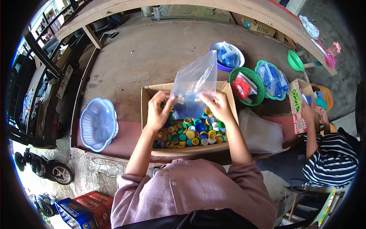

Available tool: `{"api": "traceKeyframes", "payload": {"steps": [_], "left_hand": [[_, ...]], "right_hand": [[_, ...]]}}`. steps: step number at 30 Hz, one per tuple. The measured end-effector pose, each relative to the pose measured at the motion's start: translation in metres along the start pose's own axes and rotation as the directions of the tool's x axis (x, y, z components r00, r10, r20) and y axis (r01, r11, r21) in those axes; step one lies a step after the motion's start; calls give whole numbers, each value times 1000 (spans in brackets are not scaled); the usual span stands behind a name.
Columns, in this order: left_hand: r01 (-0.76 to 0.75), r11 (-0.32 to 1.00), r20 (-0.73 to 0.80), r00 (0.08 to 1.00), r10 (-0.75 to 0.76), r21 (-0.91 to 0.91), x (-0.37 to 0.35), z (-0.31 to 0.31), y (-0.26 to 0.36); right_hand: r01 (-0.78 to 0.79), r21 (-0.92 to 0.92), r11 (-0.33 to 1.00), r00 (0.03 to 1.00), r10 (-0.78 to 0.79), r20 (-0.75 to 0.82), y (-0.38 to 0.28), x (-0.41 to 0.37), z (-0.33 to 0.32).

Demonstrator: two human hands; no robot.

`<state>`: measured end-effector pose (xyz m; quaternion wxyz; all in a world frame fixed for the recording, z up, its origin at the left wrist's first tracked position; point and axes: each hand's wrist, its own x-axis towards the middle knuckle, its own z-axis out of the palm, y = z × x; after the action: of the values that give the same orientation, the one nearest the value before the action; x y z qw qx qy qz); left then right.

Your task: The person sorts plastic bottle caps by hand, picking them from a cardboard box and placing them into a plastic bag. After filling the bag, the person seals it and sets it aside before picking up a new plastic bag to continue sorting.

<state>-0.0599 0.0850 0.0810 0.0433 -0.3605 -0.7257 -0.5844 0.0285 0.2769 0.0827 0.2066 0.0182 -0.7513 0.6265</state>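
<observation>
The plastic bag point(194, 82) hides some bottle caps point(190, 133) behind it.

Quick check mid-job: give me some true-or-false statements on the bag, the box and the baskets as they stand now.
1. The left hand and right hand both hold the clear plastic bag above the cardboard box. True.
2. The cardboard box is empty. False: it holds mixed-colour bottle caps.
3. The light blue basket sits left of the box. True.
4. The green basket holds yellow caps. False: it holds a bag of red caps.
5. Nobody else is in view. False: a person in a striped shirt is at right.
</observation>
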Motion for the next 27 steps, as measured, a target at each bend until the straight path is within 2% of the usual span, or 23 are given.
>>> {"api": "traceKeyframes", "payload": {"steps": [2, 3, 5, 6, 7, 9, 11, 13, 14, 16, 17, 19, 20, 21, 23, 24, 25, 27], "left_hand": [[-15, 994, -14, 1000, 14, -105, 8, 5, -19], [-15, 994, -16, 1000, 13, -105, 6, 9, -29], [210, 933, 83, 977, -194, -291, -1, 20, -47], [171, 945, 68, 985, -159, -278, -5, 26, -52], [255, 940, 99, 966, -238, -226, -10, 28, -57], [269, 899, 55, 962, -267, -345, -19, 37, -67], [306, 875, 61, 950, -306, -374, -25, 40, -74], [375, 769, 86, 917, -389, -518, -28, 40, -77], [374, 769, 85, 918, -388, -518, -28, 39, -76], [470, 714, 188, 878, -441, -518, -28, 36, -73], [469, 717, 187, 878, -440, -515, -28, 37, -69], [326, 768, 90, 938, -333, -552, -28, 42, -62], [347, 784, 137, 936, -324, -515, -30, 39, -63], [346, 785, 139, 937, -322, -514, -30, 39, -63], [264, 826, 75, 962, -262, -498, -26, 39, -57], [242, 794, 83, 968, -236, -558, -21, 36, -51], [197, 801, 50, 977, -205, -565, -17, 33, -45], [158, 836, 62, 987, -147, -525, 1, 20, -20]], "right_hand": [[-13, 118, 993, 1000, 14, -7, 6, 7, -4], [-13, 118, 993, 1000, 14, -5, 13, 7, -3], [0, 194, 981, 999, 8, -37, 39, 3, 1], [-48, 180, 982, 998, 54, -27, 55, -1, 1], [-89, 236, 968, 995, 97, -24, 70, -5, 1], [-97, 188, 977, 992, 110, -61, 72, -11, 5], [-43, 50, 998, 999, 44, -26, 70, -19, 4], [-8, -20, 1000, 1000, 7, -19, 88, -23, 5], [-7, -20, 1000, 1000, 6, -19, 87, -22, 5], [-124, -139, 982, 992, 121, -37, 84, -21, 6], [-122, -136, 983, 992, 118, -37, 81, -20, 8], [-17, -194, 981, 1000, 17, 0, 71, -21, 10], [66, -157, 985, 997, -61, 38, 68, -21, 10], [67, -157, 985, 997, -62, 35, 66, -22, 11], [-34, 241, 970, 999, 43, -31, 62, -24, 16], [-98, 269, 958, 995, 85, 57, 57, -21, 9], [-85, 276, 957, 996, 91, -8, 52, -18, 8], [-73, 213, 974, 996, 81, -30, 23, -8, 1]]}}
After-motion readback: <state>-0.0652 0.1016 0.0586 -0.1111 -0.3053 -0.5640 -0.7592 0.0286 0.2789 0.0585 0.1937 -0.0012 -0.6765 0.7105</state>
